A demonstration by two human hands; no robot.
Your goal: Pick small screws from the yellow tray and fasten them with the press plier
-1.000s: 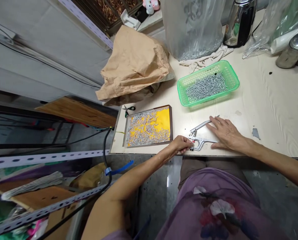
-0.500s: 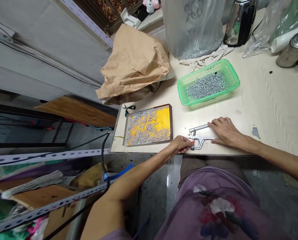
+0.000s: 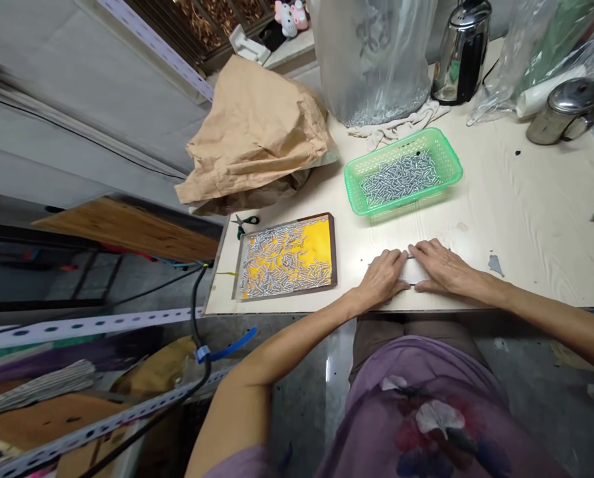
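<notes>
My left hand and my right hand are closed round the two ends of a metal hand tool near the table's front edge. Only a short silvery stretch of it shows between them; the rest lies under my fingers. To the left is a shallow tray with a yellow bottom, partly covered by small metal pins. A green plastic basket beyond my hands holds many more small metal pieces.
Green-handled scissors lie behind the tray. A crumpled brown paper bag, a large clear bag, a cloth, a kettle and a metal pot stand or lie along the back.
My left hand has moved right, from the tool's red-tipped end onto its body. The tool's frame and handles, visible before, are now mostly covered. The view has shifted slightly.
</notes>
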